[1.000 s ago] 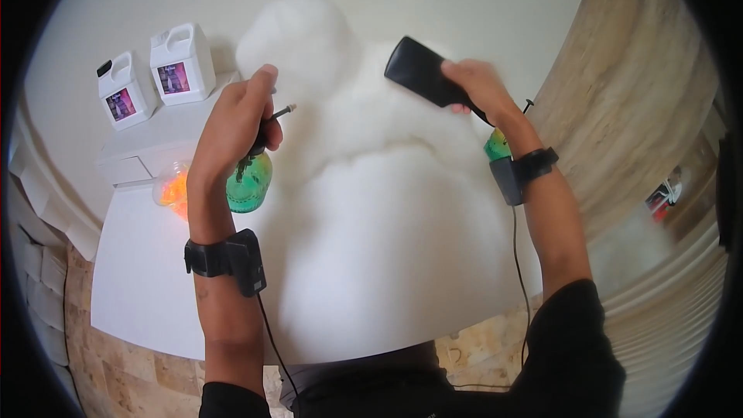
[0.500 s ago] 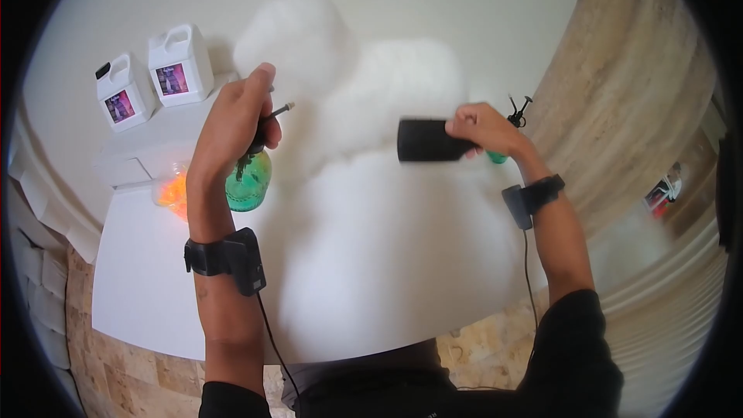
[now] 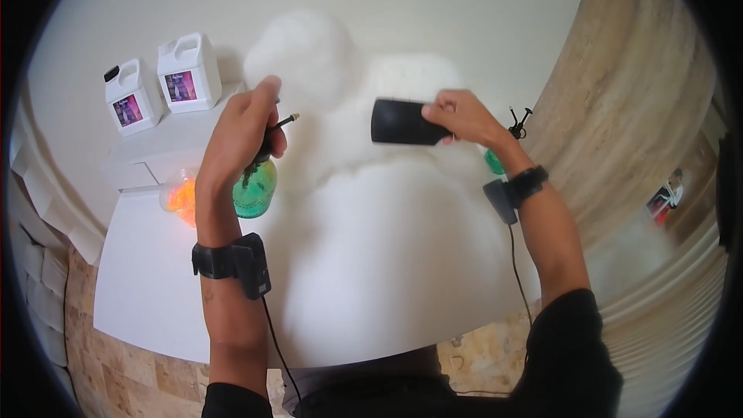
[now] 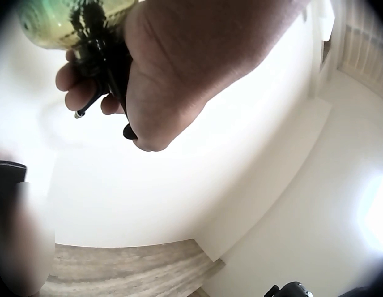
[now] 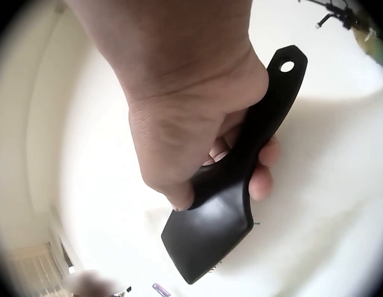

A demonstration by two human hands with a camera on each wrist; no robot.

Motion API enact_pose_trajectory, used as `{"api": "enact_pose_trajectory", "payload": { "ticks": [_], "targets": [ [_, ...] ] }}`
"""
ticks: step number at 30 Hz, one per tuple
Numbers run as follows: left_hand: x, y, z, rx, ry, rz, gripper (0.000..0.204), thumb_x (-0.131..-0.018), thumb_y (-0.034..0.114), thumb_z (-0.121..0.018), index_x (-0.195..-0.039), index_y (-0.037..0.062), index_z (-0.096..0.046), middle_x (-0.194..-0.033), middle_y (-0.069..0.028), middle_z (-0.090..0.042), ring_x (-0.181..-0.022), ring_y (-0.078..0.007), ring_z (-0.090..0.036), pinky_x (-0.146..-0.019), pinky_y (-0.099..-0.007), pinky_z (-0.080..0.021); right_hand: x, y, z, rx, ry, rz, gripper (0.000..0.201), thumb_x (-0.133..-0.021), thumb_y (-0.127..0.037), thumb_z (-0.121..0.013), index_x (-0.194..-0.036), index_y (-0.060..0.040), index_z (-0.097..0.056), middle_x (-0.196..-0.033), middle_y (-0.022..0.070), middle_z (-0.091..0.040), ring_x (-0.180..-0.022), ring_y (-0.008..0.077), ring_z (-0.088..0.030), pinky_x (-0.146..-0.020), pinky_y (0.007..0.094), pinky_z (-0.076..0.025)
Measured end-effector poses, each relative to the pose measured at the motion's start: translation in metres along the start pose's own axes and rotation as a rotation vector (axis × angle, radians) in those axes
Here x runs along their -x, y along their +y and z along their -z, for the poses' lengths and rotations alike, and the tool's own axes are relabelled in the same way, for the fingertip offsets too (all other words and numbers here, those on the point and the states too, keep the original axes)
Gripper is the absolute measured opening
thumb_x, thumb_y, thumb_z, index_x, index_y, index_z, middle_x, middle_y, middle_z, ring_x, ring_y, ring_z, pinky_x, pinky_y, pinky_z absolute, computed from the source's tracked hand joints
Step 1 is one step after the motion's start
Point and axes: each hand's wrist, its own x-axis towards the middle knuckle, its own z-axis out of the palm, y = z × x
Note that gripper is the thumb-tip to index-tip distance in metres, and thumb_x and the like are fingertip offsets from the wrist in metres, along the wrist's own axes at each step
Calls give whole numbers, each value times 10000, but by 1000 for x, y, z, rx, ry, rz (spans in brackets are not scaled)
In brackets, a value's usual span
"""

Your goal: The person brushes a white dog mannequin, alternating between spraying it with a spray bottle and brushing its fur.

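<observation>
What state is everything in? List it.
Left hand: curled, gripping
Right hand: curled, gripping
Green spray bottle: held, left
Black brush: held, right, back upward
Black-capped jug: upright, closed
Larger jug: upright, cap unclear
Second spray bottle: unheld, partly hidden
Orange-filled container: partly hidden
White fluff: heaped

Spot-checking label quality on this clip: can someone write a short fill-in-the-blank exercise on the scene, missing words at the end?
The left hand grips a spray bottle whose body looks mostly ____ in the head view.
The right hand holds a black brush whose handle has a ____ near its end.
Of the two white jugs, the one farther left has a ____ cap.
A black device is strapped to each ____.

Missing words: green; hole; black; wrist
</observation>
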Motion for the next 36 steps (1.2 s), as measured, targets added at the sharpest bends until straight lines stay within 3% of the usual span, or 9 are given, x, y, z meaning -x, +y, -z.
{"api": "enact_pose_trajectory", "payload": {
  "ticks": [3,7,9,15,22,29,30,34,36],
  "targets": [
    [-5,-6,2,-7,-48,-4,543,-995,556,-466,-750,73,-494,-566,-79,-572,-488,-146,-524,-497,-294,-404,20,14,-5,179,-228,-17,456,-924,-391,-734,-792,11,-563,-693,31,-533,-526,122,-605,-466,272,-489],
    [-8,-11,-8,-40,-133,13,545,-1021,551,-467,-760,73,-491,-564,-88,-565,-477,-175,-543,-495,-312,-432,31,16,-4,180,-206,-87,444,-933,-388,-730,-798,3,-568,-680,23,-527,-513,109,-577,-465,269,-499],
    [-17,-17,-16,-23,-185,26,539,-1024,536,-475,-757,69,-488,-564,-96,-566,-472,-181,-545,-501,-317,-443,32,7,1,-108,8,-71,442,-942,-395,-726,-794,-14,-558,-674,14,-524,-513,93,-555,-473,263,-520],
    [-31,16,-50,168,-112,-74,531,-1015,531,-429,-753,72,-473,-573,-122,-573,-488,-212,-542,-516,-323,-445,-6,-1,16,-373,296,75,447,-963,-422,-702,-780,-46,-543,-677,-11,-499,-544,83,-553,-502,270,-558],
    [-47,17,-69,70,-201,-61,531,-1019,518,-419,-753,62,-477,-569,-133,-574,-480,-214,-549,-500,-337,-449,4,-12,13,-175,178,-47,381,-960,-334,-696,-876,30,-620,-728,41,-532,-564,129,-572,-494,279,-521],
    [-19,-21,-61,-237,-415,98,617,-1022,524,-404,-682,27,-536,-542,-114,-579,-479,-180,-543,-514,-314,-443,49,46,-12,78,-76,14,394,-915,-316,-734,-816,31,-577,-682,57,-524,-547,133,-594,-487,288,-516],
    [-17,-28,-57,-236,-448,118,608,-1022,522,-405,-687,31,-532,-550,-115,-584,-479,-177,-540,-516,-309,-437,53,53,-13,105,-108,39,475,-867,-393,-745,-778,37,-564,-656,109,-536,-519,212,-647,-466,311,-511],
    [-9,-33,-52,-187,-484,175,595,-1022,521,-401,-717,28,-532,-549,-113,-582,-475,-185,-545,-519,-311,-440,56,48,-5,85,-138,23,458,-878,-366,-743,-762,41,-568,-657,97,-543,-529,186,-643,-464,311,-520],
    [-17,-34,-54,-160,-415,115,581,-1025,514,-395,-752,19,-528,-552,-125,-581,-474,-206,-555,-518,-317,-446,37,47,-2,-141,11,108,447,-905,-352,-739,-778,45,-576,-668,79,-553,-542,163,-640,-464,299,-524]
  ]
}}
